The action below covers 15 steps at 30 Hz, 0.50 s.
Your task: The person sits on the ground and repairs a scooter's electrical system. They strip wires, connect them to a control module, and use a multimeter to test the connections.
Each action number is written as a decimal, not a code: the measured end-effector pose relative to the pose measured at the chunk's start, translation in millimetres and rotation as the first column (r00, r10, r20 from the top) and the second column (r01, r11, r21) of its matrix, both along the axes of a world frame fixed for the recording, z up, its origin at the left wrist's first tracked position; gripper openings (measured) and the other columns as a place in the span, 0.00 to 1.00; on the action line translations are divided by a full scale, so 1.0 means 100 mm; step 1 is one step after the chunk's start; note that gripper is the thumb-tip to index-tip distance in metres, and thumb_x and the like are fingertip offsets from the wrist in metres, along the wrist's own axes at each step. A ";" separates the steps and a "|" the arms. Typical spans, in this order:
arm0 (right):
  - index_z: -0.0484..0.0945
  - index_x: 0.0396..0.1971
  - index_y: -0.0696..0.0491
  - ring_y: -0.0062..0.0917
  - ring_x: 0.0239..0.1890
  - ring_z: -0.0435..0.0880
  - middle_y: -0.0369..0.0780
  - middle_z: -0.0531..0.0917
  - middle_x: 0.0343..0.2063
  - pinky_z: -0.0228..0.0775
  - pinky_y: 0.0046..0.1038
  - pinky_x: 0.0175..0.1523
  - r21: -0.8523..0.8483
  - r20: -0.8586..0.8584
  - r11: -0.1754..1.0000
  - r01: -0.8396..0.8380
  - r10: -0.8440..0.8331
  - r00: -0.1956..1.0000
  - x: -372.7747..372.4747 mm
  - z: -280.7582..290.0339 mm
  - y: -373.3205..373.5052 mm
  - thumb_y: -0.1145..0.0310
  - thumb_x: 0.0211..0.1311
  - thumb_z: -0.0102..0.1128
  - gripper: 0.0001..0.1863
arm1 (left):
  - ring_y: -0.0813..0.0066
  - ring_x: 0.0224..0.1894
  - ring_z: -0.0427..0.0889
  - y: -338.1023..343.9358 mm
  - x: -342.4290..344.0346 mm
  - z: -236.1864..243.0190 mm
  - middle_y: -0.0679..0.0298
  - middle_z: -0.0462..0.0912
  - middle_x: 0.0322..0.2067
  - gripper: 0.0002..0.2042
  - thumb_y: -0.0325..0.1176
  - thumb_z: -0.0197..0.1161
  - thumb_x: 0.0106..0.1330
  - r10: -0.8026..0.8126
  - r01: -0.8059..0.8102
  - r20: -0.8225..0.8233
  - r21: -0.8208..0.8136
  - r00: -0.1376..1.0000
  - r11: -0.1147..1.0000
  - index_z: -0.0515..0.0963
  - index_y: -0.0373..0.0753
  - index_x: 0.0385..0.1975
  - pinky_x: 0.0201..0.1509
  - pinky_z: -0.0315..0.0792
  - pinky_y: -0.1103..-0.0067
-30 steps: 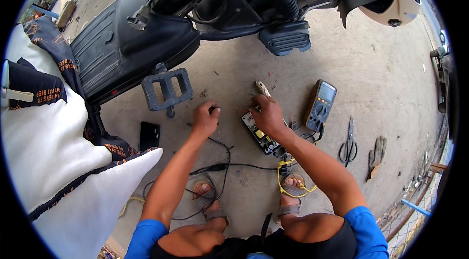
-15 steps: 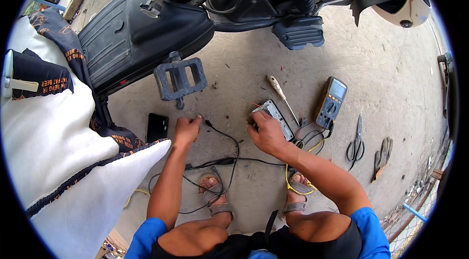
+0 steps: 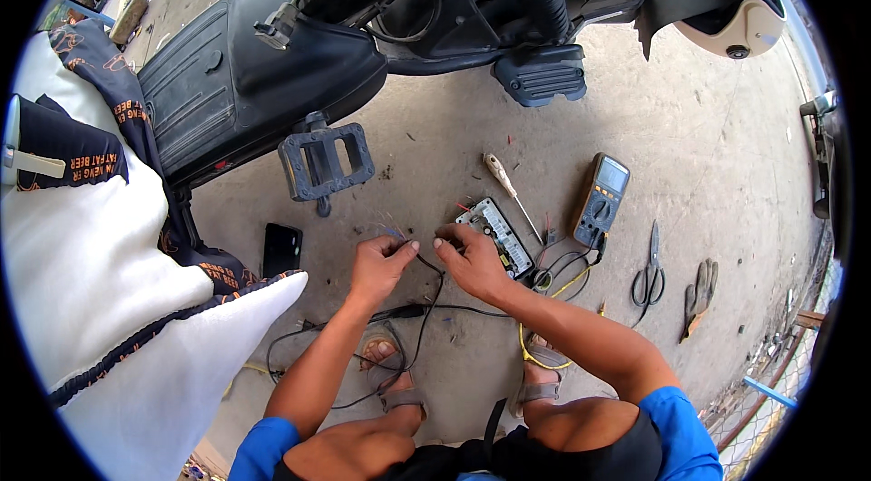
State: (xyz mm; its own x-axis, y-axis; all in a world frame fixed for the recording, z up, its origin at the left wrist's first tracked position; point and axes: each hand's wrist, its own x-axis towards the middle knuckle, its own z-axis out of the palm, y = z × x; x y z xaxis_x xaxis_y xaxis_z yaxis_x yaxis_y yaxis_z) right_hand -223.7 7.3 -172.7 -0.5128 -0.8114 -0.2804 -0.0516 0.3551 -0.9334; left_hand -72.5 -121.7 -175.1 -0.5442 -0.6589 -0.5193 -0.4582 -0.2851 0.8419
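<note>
Black cable curves up from the floor and terminates at the left hand, in front of the person's sandaled feet. From my remote station, I read the left arm as follows: forearm reaching forward from the lower edge and inclined inward, back of the hand up, fingers curled under, thumb laid forward alongside the index finger. Left grip: closed, pinching the cable near its end; the exact contact is partly hidden by the digits.

I read the right arm as follows: elbow bent and set wide, forearm running diagonally inward, back of the right hand up. Its fingers bend toward the left hand, with the thumb pointing the same way. I observe a narrow gap between the two thumb tips. Right grip: thumb and fingertips are close together; I cannot tell whether they enclose anything.

Adjacent items: the circuit board, in its open case, lies partly behind the right hand. I locate the screwdriver just beyond the case, the multimeter farther right, and the phone left of the left hand.
</note>
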 end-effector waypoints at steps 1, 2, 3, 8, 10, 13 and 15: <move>0.81 0.45 0.62 0.33 0.36 0.85 0.49 0.85 0.38 0.76 0.31 0.43 -0.046 0.014 0.998 0.040 -0.040 0.999 0.00 -0.02 -0.03 0.63 0.65 0.62 0.17 | 0.87 0.22 0.67 0.05 -0.05 -0.01 0.72 0.75 0.17 0.13 0.35 0.71 0.64 -0.052 0.052 -0.007 -0.059 0.999 0.997 0.82 0.31 0.25 0.24 0.61 0.81; 0.81 0.44 0.62 0.31 0.35 0.85 0.47 0.85 0.36 0.76 0.30 0.42 -0.077 0.072 0.996 0.055 -0.050 0.996 0.00 -0.01 -0.03 0.64 0.65 0.62 0.17 | 0.87 0.22 0.67 0.10 -0.09 0.00 0.72 0.75 0.17 0.13 0.35 0.71 0.64 -0.093 0.091 -0.020 -0.077 0.995 0.993 0.82 0.31 0.26 0.24 0.61 0.81; 0.81 0.43 0.63 0.28 0.34 0.84 0.46 0.85 0.34 0.76 0.29 0.40 -0.109 0.127 0.991 0.073 -0.059 0.990 -0.01 0.05 -0.04 0.64 0.65 0.62 0.16 | 0.87 0.22 0.68 0.14 -0.16 0.04 0.72 0.76 0.17 0.12 0.36 0.71 0.64 -0.135 0.131 -0.034 -0.097 0.990 0.987 0.82 0.31 0.26 0.24 0.62 0.80; 0.82 0.41 0.64 0.19 0.30 0.79 0.40 0.84 0.26 0.72 0.25 0.35 -0.057 0.207 0.996 0.074 -0.061 0.977 -0.08 0.09 0.00 0.65 0.66 0.63 0.15 | 0.86 0.23 0.68 0.24 -0.32 0.04 0.70 0.76 0.17 0.14 0.37 0.73 0.62 -0.249 0.249 0.018 -0.138 0.968 0.959 0.83 0.31 0.26 0.25 0.64 0.79; 0.82 0.39 0.64 0.18 0.29 0.78 0.38 0.83 0.25 0.70 0.24 0.34 -0.067 0.226 0.992 0.108 -0.090 0.970 -0.10 0.03 0.03 0.65 0.67 0.63 0.15 | 0.87 0.24 0.70 0.26 -0.35 0.04 0.71 0.78 0.19 0.14 0.37 0.72 0.64 -0.266 0.265 0.008 -0.125 0.964 0.956 0.81 0.32 0.24 0.24 0.62 0.80; 0.82 0.38 0.64 0.16 0.28 0.76 0.36 0.83 0.25 0.69 0.23 0.33 -0.060 0.312 0.984 0.167 -0.141 0.940 -0.13 -0.02 0.05 0.66 0.67 0.63 0.13 | 0.88 0.24 0.71 0.25 -0.37 0.12 0.71 0.79 0.21 0.13 0.36 0.71 0.65 -0.269 0.266 -0.044 -0.079 0.962 0.961 0.81 0.33 0.26 0.24 0.62 0.82; 0.83 0.37 0.64 0.14 0.28 0.74 0.34 0.82 0.24 0.67 0.22 0.32 -0.058 0.359 0.978 0.199 -0.166 0.918 -0.14 -0.05 0.06 0.66 0.68 0.63 0.13 | 0.88 0.23 0.71 0.21 -0.38 0.16 0.72 0.79 0.22 0.11 0.36 0.70 0.66 -0.231 0.228 -0.098 -0.038 0.968 0.973 0.81 0.33 0.30 0.24 0.63 0.83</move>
State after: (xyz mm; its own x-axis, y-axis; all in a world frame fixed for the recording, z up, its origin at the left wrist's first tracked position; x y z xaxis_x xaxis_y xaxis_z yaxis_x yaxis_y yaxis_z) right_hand -237.3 13.1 -177.8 -0.5369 -0.7438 -0.3982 0.3426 0.2391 -0.9085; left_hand -111.0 -100.4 -159.3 -0.7314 -0.5228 -0.4379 -0.4208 -0.1592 0.8931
